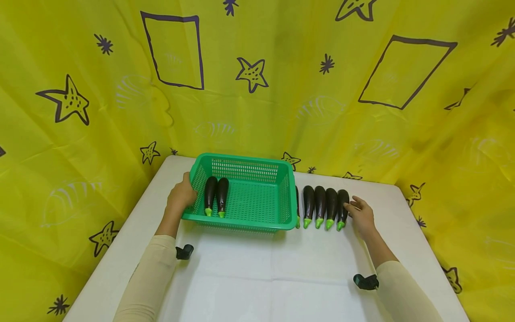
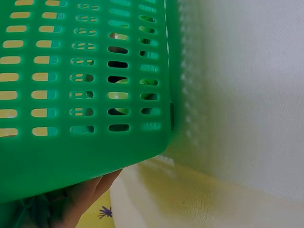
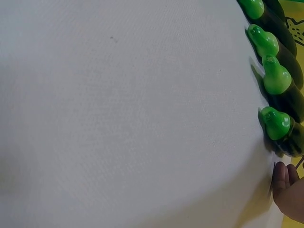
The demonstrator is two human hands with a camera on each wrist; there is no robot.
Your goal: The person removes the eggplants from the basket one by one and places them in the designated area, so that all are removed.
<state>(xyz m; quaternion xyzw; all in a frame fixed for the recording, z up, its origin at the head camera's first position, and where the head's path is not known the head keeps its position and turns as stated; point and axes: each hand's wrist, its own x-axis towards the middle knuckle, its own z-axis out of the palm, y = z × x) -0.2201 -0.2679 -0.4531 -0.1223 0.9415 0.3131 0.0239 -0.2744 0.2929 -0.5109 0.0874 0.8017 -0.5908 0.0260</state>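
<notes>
Basket (image 1: 243,223) clamped at left edge by left hand (image 1: 183,194); rightmost eggplant (image 1: 342,213) apparently being reached for by right hand (image 1: 362,218), fingers apart; closure seemingly required.

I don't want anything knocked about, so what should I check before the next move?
1. Left grip on the left rim of the green basket: ok.
2. Right grip beside the rightmost eggplant: ok.
3. Right fingers wrapped around it: not ok, they are only alongside.
4. Right fingertips touching it: cannot tell.
5. Room in the basket: ok, bare floor right of the two eggplants inside.
6. Row's leftmost eggplant fully visible from above: not ok, the basket partly hides it.
</notes>
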